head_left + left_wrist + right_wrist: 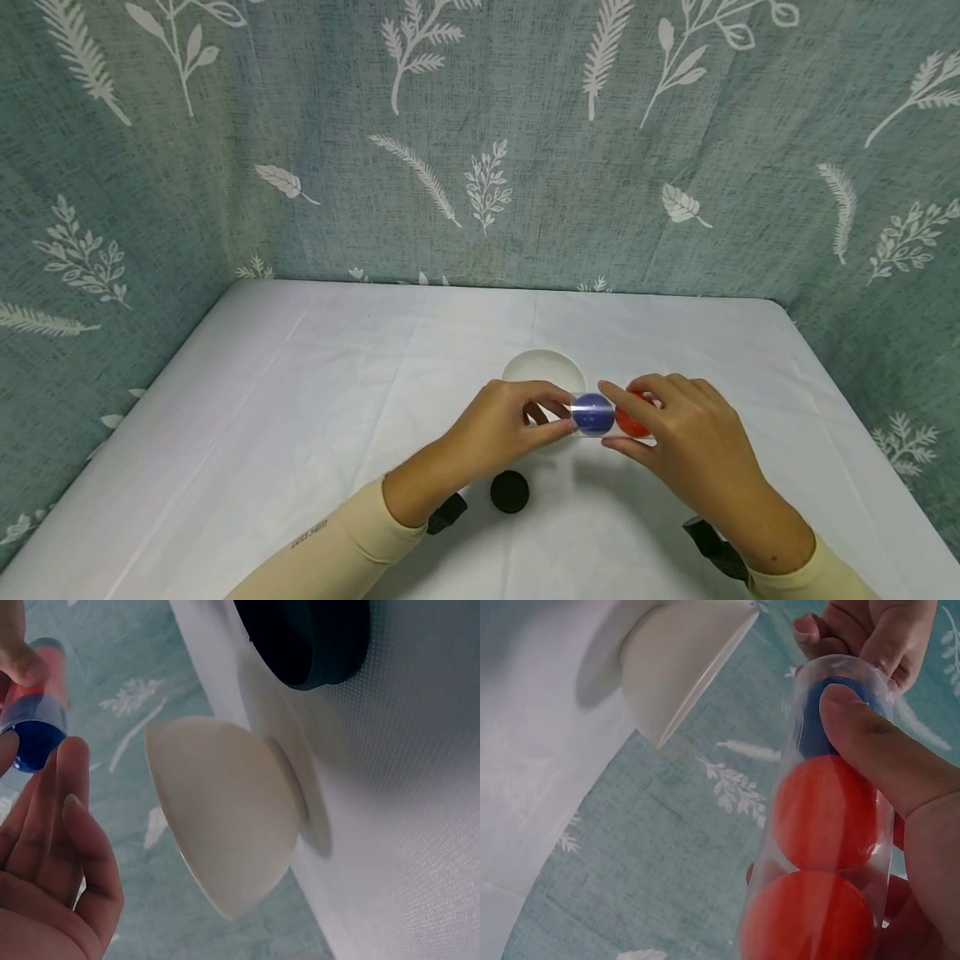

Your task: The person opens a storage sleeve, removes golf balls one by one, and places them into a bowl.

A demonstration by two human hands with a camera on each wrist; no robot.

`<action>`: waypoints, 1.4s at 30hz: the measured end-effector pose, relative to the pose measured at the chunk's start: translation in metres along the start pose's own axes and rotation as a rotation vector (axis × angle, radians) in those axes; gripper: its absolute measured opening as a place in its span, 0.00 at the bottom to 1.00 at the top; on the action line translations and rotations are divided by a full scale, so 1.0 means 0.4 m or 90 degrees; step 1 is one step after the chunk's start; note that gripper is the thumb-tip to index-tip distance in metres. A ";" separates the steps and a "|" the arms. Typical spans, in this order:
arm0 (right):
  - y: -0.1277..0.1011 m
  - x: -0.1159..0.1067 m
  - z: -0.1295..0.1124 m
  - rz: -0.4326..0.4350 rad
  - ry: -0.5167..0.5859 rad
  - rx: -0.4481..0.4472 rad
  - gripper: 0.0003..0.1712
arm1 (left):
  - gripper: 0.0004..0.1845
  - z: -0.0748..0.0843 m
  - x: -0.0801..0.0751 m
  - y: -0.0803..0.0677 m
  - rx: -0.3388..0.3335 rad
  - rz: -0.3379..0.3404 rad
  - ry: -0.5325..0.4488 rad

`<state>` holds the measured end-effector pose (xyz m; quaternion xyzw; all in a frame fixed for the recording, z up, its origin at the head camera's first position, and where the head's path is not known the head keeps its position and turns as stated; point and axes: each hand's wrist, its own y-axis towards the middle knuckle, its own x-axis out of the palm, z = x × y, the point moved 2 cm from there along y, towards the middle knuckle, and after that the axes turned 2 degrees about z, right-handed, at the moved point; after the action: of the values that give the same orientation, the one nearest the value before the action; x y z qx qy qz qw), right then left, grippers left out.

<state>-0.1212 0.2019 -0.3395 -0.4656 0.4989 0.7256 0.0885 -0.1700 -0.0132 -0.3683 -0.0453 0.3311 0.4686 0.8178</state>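
A clear plastic tube (611, 414) lies level between both hands above the table. Inside sit a blue ball (592, 414) at the left end and two orange balls (825, 814) behind it. My left hand (564, 413) pinches the tube's left end by the blue ball (34, 742), thumb on one side and fingers on the other. My right hand (609, 417) wraps around the tube, with its thumb pressed on the wall over the blue ball (814, 727). A white bowl (542, 367) stands just behind the hands.
A black round cap (510, 491) lies on the white table (300, 400) in front of the left wrist. A leaf-patterned curtain closes off the back and both sides. Black straps sit on both wrists.
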 end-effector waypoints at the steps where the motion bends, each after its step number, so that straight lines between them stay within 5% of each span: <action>1: 0.000 0.000 0.000 0.001 0.002 0.000 0.41 | 0.12 0.000 0.000 0.000 0.001 0.002 0.003; 23: -0.001 0.003 0.012 -0.048 0.001 0.034 0.41 | 0.16 -0.001 -0.007 0.001 -0.016 0.006 0.021; 29: 0.000 0.000 0.007 -0.031 -0.007 0.014 0.32 | 0.16 -0.001 -0.004 0.002 -0.023 -0.018 0.001; 42: 0.002 0.000 0.003 -0.066 -0.017 0.024 0.37 | 0.14 -0.003 -0.001 0.000 -0.021 -0.026 0.017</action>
<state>-0.1224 0.2023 -0.3389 -0.4790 0.4867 0.7168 0.1413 -0.1710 -0.0140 -0.3689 -0.0719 0.3333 0.4564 0.8218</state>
